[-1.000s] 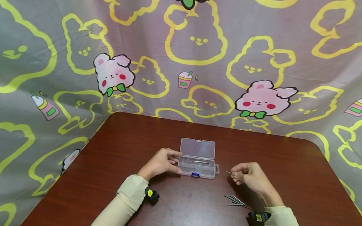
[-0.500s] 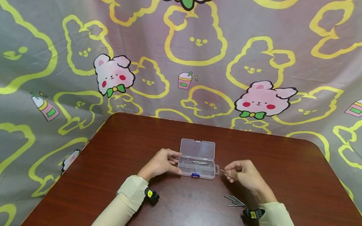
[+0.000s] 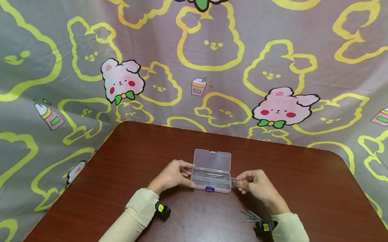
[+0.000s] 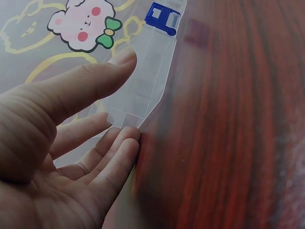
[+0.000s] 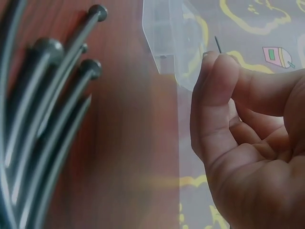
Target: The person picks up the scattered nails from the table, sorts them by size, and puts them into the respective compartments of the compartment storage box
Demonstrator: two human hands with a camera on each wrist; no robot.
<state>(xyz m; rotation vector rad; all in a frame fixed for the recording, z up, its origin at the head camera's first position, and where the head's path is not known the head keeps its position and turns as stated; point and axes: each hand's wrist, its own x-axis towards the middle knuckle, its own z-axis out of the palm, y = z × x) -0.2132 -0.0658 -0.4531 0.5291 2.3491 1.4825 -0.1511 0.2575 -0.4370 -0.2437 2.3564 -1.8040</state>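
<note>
A clear plastic divided box [image 3: 200, 182] lies on the table with its lid [image 3: 212, 160] tipped back. Several nails [image 3: 215, 175] are in its rear compartment. My left hand [image 3: 171, 176] rests against the left end of the box, thumb at the front corner and fingers towards the back. In the left wrist view the thumb is straight and the fingers are only slightly bent. Between thumb and forefinger my right hand [image 3: 258, 184] pinches a thin nail [image 5: 218, 44], beside the hang tab at the box's right end. Its point shows in the right wrist view; its head is hidden.
More loose nails [image 3: 250, 216] lie in a small pile on the table [image 3: 147, 140], just left of the right wrist strap [image 3: 266, 226]. A blue latch [image 3: 210, 188] sits on the box's front edge. A patterned cloth [image 3: 152, 42] hangs behind the table.
My right hand has moved left with the nail, from apart from the box to its right end. The left hand and the box have stayed in place.
</note>
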